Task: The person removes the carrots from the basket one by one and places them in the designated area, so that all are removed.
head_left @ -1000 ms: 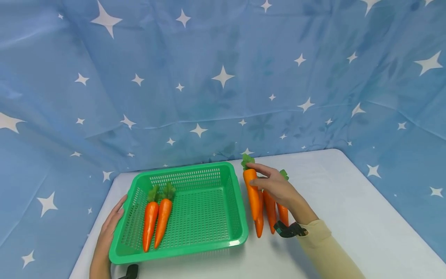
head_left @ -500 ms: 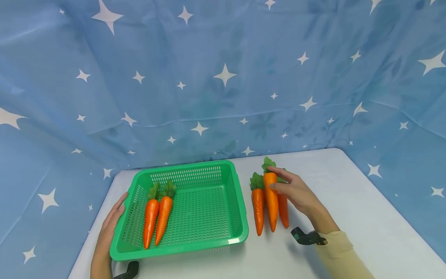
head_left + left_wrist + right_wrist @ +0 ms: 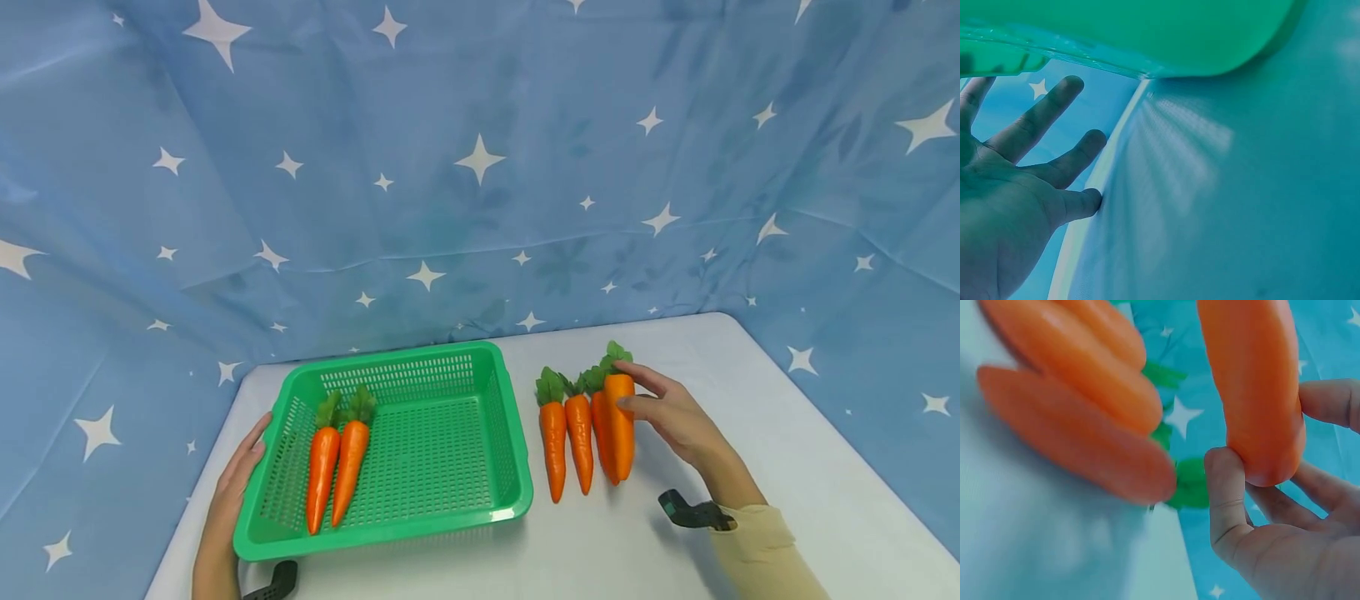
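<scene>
My right hand (image 3: 675,412) pinches an orange carrot (image 3: 620,429) near its leafy top, to the right of several others. In the right wrist view, thumb and fingers hold the thick end of that carrot (image 3: 1254,387), apart from the blurred carrots (image 3: 1079,440) on the table. Left of the held one in the head view lie a carrot (image 3: 552,442), another carrot (image 3: 580,433) and a partly covered carrot (image 3: 601,429). My left hand (image 3: 232,496) rests along the left side of a green basket (image 3: 390,542); its fingers (image 3: 1035,122) are spread and straight in the left wrist view.
Inside the basket, a carrot (image 3: 322,475) and a second carrot (image 3: 351,467) lie side by side at the left. A white table (image 3: 795,442) carries everything, with a blue starred cloth (image 3: 480,208) hanging behind it.
My right hand has moved to the right with the carrot, passing above the carrots on the table and uncovering more of those at the left. The left hand has stayed at the basket.
</scene>
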`<state>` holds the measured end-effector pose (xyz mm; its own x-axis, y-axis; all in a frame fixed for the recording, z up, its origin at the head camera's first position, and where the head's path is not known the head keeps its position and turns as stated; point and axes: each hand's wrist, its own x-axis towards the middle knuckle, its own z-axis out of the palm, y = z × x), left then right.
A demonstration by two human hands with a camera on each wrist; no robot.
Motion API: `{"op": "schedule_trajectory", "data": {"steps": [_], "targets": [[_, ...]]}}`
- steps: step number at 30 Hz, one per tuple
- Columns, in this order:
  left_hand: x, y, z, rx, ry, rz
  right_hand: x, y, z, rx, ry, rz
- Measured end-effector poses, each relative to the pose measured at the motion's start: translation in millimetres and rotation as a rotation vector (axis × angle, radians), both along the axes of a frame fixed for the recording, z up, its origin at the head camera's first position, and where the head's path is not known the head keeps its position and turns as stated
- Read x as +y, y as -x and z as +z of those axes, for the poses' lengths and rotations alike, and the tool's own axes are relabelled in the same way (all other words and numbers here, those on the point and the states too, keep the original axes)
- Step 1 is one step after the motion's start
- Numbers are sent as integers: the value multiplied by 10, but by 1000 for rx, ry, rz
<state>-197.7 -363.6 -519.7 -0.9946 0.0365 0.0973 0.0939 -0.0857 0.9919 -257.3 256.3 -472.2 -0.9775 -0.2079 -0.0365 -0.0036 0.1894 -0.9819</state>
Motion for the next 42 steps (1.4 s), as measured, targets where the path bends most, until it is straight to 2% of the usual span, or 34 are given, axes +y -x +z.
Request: {"op": "schedule_trajectory", "data": {"steps": [6, 18, 28, 38, 42], "targets": [[4, -3, 15, -19, -1, 24, 131, 18, -104, 3, -30, -22], [14, -8, 14, -56, 3, 43, 169, 133, -344, -55, -259, -97], [14, -28, 11, -14, -22, 26, 114, 150, -382, -54, -359, -99], [35, -9, 16, -64, 16, 54, 108, 178, -391, -38, -447, -140], [39, -4, 18, -54, 28, 58, 116, 187, -396, -48, -463, -152]]}}
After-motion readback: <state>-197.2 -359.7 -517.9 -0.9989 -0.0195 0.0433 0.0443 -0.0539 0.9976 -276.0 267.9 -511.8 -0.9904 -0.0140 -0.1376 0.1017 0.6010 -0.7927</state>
